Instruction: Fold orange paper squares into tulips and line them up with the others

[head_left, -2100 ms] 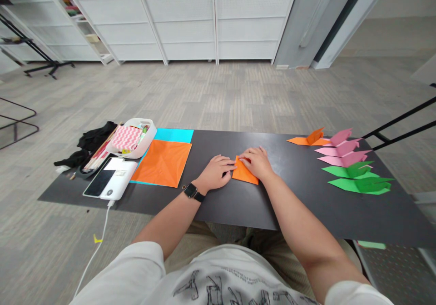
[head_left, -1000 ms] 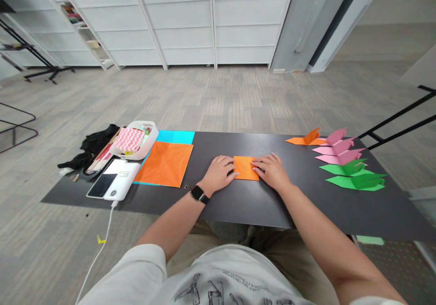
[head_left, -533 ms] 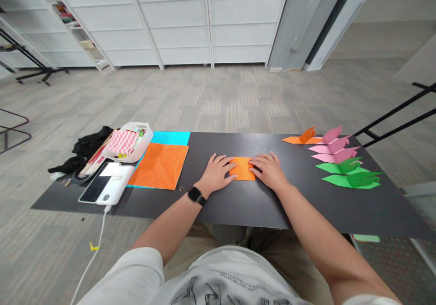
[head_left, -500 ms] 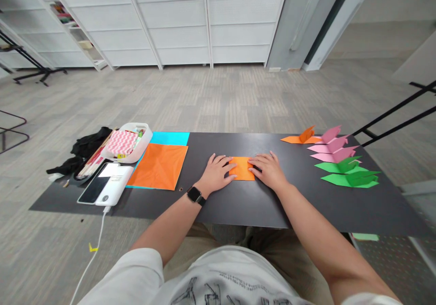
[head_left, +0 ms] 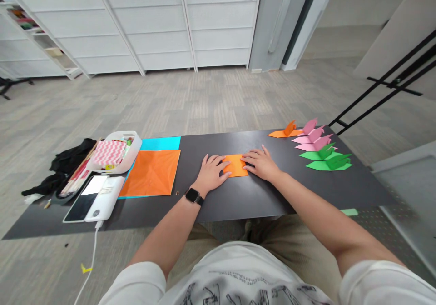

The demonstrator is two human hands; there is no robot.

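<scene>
A small folded orange paper (head_left: 235, 165) lies flat on the dark table in front of me. My left hand (head_left: 211, 173) rests on its left edge, fingers spread and palm down, with a black watch on the wrist. On the paper's right edge lies my right hand (head_left: 260, 163), its fingers also stretched out and the thumb apart. Neither hand grips the paper; both only touch it from above. Farther left is a stack of larger orange sheets (head_left: 153, 173) over blue paper (head_left: 161, 143).
Folded paper birds stand at the right: an orange one (head_left: 286, 130), several pink ones (head_left: 311, 137) and green ones (head_left: 329, 163). To the left are a white basket (head_left: 132, 152), a phone (head_left: 81, 200), a white power bank (head_left: 104, 200) with a cable, and black cloth (head_left: 71, 157).
The head view has turned to the right and tilted, so the table's contents shift leftward. Both hands stay on the edges of the orange paper, with little other movement.
</scene>
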